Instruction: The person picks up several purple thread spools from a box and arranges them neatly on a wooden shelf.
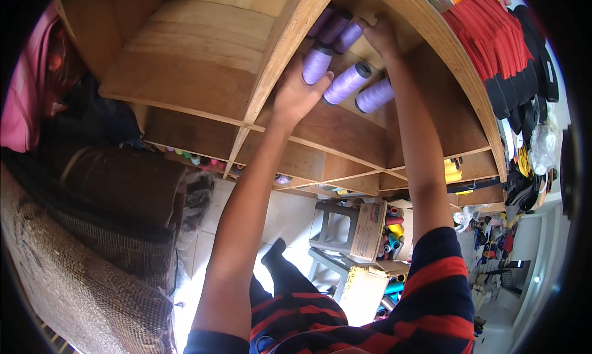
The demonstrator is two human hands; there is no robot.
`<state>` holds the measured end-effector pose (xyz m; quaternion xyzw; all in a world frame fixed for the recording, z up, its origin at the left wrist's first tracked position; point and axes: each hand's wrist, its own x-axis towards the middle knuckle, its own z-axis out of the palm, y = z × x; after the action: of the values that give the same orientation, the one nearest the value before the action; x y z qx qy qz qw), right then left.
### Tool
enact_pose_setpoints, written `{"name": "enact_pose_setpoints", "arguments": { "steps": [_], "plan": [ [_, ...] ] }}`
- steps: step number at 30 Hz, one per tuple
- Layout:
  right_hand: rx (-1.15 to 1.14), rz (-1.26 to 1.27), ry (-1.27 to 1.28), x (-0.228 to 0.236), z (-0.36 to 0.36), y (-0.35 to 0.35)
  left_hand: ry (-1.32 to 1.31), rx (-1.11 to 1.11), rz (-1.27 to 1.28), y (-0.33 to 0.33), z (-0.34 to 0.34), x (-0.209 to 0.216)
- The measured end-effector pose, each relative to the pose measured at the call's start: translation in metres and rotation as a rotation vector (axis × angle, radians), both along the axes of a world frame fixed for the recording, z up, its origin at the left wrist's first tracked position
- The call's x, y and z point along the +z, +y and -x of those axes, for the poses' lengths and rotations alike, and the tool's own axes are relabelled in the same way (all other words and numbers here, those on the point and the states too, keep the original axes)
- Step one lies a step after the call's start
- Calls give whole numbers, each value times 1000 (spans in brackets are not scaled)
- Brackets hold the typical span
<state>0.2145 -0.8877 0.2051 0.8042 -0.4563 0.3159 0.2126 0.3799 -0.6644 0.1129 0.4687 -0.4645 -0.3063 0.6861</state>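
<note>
A lilac thread spool (316, 65) is gripped in the left hand (300, 94); finger closure of the right hand (380, 38) cannot be told.

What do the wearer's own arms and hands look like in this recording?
The left hand and right hand are ungloved, and both forearms are bare. The right sleeve is short, dark navy with broad red stripes; the left sleeve shows only a dark navy portion at the lower edge.
</note>
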Motion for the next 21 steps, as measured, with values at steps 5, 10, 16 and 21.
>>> {"name": "enact_pose_setpoints", "arguments": {
  "steps": [5, 10, 16, 21],
  "plan": [
    [229, -596, -227, 38, -43, 138, -13, 53, -9, 4, -13, -3],
    [205, -890, 61, 42, -25, 177, -16, -61, -87, 2, -13, -4],
    [195, -681, 45, 40, 14, 109, -21, -1, -59, 0, -10, -5],
    [-82, -482, 192, 34, 32, 33, -12, -29, -73, 0, -9, -1]
  ]
}}
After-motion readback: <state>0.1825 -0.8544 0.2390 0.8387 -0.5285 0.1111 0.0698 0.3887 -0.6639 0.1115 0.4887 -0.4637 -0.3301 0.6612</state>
